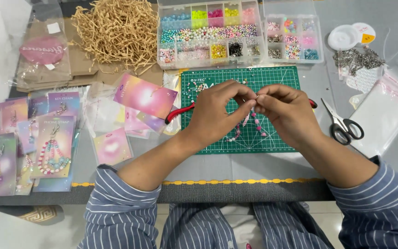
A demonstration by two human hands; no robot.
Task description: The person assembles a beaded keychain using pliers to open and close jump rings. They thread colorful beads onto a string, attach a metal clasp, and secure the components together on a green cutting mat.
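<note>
Two striped-sleeved forearms reach forward over the table edge. The left hand [217, 113] and right hand [287, 110] meet fingertip to fingertip above one green cutting mat [282, 78], both pinched narrow on a beaded strand [249, 122] that dangles onto the mat. One pair of scissors [344, 125] lies right. Beyond stand two clear bead organizer boxes [208, 34], and one heap of shredded paper [116, 30].
</note>
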